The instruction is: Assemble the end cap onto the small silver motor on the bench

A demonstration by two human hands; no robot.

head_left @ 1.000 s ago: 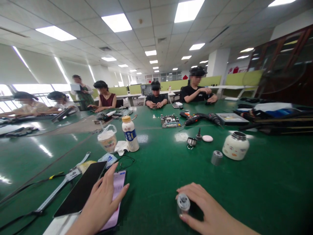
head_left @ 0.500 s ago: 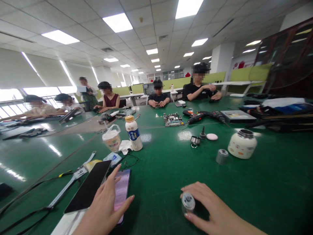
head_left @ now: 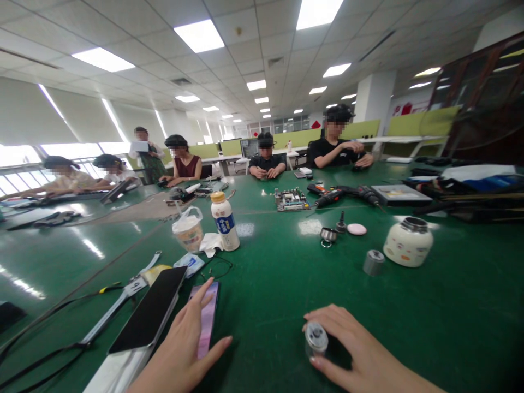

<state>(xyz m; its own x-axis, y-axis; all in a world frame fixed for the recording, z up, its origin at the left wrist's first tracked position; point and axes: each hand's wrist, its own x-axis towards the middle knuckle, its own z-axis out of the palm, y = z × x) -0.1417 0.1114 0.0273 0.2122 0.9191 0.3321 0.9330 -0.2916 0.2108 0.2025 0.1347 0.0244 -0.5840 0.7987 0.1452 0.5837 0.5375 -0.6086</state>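
Note:
My right hand [head_left: 347, 344] has its thumb and fingers around a small silvery metal cylinder [head_left: 316, 339], which stands upright on the green table. My left hand [head_left: 186, 333] is open, its fingers stretched out and the thumb apart. Beneath and beside it lies a phone [head_left: 208, 319] with a pink-purple screen, partly hidden by the hand. Farther off stands a second metal cylinder [head_left: 374, 262]. Behind that one is a rounded cream-coloured flask [head_left: 408, 243] without a lid. A small metal cup-shaped part with a ring [head_left: 328, 236], a dark stopper-like part [head_left: 341, 222] and a pink oval piece [head_left: 357, 229] lie to its left.
Left of the phone lie a black flat slab [head_left: 149, 311] and a grey strap [head_left: 108, 316]. A bottle [head_left: 225, 224] and a plastic cup [head_left: 188, 232] stand beyond. A circuit board [head_left: 292, 200] and power drills [head_left: 327, 195] lie farther back. Several people sit around the table.
My left hand has shifted slightly to the right over the phone. My right hand and the cylinder look nearly unchanged. The whole view has moved a little.

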